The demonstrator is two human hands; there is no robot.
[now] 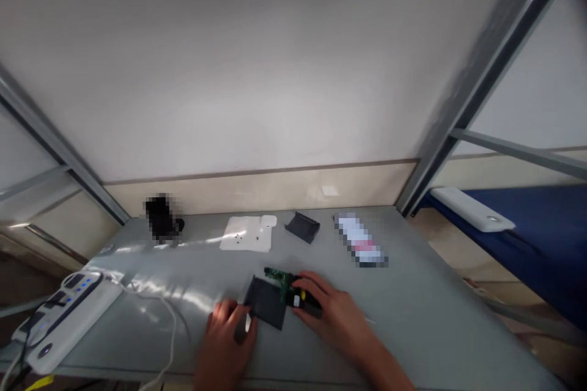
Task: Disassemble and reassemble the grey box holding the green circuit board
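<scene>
A flat black casing part (266,302) with a raised edge is at the front middle of the desk. My left hand (227,333) grips its left side between thumb and fingers. Just right of the casing, my right hand (337,311) is closed around a black block joined to a green circuit board (282,278). The board reaches over the casing's upper right corner; whether the two touch, I cannot tell. My right fingers partly hide the block, which bears small white and yellow marks.
Behind lie a white sheet (245,233) with several tiny dark pieces, a second black casing part (302,227) and a blurred phone (360,239). A blurred black object (160,218) stands back left. A power strip (68,317) and white cable (174,324) occupy the left.
</scene>
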